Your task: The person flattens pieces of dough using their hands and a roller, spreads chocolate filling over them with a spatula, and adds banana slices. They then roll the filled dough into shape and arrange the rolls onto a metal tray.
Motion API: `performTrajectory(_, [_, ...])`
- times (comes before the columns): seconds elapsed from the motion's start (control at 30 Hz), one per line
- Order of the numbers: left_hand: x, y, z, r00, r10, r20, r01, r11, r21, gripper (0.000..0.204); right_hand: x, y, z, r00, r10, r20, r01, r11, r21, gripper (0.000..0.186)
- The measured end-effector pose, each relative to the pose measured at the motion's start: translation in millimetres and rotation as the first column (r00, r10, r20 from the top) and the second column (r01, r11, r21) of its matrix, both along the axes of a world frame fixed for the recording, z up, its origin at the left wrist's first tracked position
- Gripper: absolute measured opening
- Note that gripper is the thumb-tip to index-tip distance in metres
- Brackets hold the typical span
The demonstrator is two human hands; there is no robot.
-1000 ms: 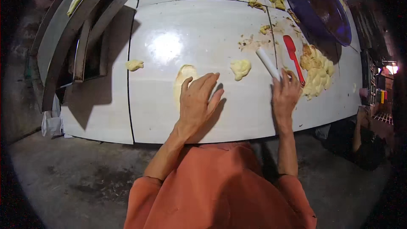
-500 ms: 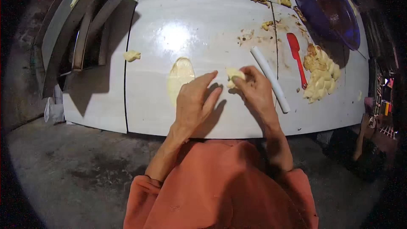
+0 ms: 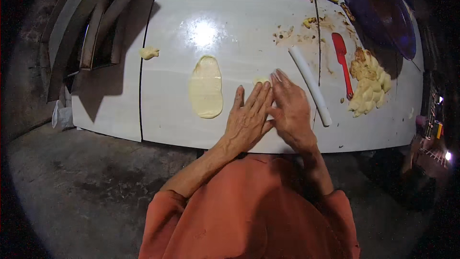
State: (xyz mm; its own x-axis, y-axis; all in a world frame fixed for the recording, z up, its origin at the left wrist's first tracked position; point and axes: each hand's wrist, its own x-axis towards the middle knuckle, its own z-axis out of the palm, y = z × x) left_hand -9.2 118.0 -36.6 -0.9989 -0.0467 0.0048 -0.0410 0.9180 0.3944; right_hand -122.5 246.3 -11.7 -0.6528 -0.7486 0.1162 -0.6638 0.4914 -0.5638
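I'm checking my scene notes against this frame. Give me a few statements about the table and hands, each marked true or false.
1. Both hands lie side by side over a small dough piece. True: the left hand and right hand press flat on it, only its edge showing.
2. The flattened oval dough lies to the right of the hands. False: it lies to their left.
3. The white rolling pin is held in the right hand. False: it lies loose on the table.
4. A red spatula lies beside the rolling pin, next to a heap of dough pieces. True.
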Motion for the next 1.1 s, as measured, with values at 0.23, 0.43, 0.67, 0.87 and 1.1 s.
performTrajectory(0.23, [6, -3, -4, 0.997, 0.060, 0.058, -0.057, 0.997, -0.047, 0.085, -8, 14, -31, 0.952, 0.262, -0.157, -0.219, 0.944, 0.247, 0.087])
performTrajectory(0.43, [19, -5, -5, 0.997, 0.051, 0.059, -0.049, 0.998, -0.036, 0.084, -11, 49, -17, 0.943, -0.162, -0.292, 0.173, 0.985, 0.010, 0.062])
performTrajectory(0.67, [23, -2, 7, 0.993, 0.106, -0.043, -0.103, 0.992, 0.071, 0.086, -39, 73, -11, 0.961, -0.231, -0.151, 0.236, 0.972, 0.019, 0.045])
performTrajectory(0.87, [13, -15, 12, 0.964, 0.250, -0.086, -0.257, 0.963, -0.084, 0.080, -27, 27, -10, 0.965, 0.203, -0.164, -0.152, 0.948, 0.280, 0.053])
performTrajectory(1.1, [-56, -54, -4, 0.931, 0.353, -0.093, -0.360, 0.929, -0.079, 0.061, -65, -31, -34, 0.918, -0.031, -0.394, 0.193, 0.905, 0.379, 0.062])
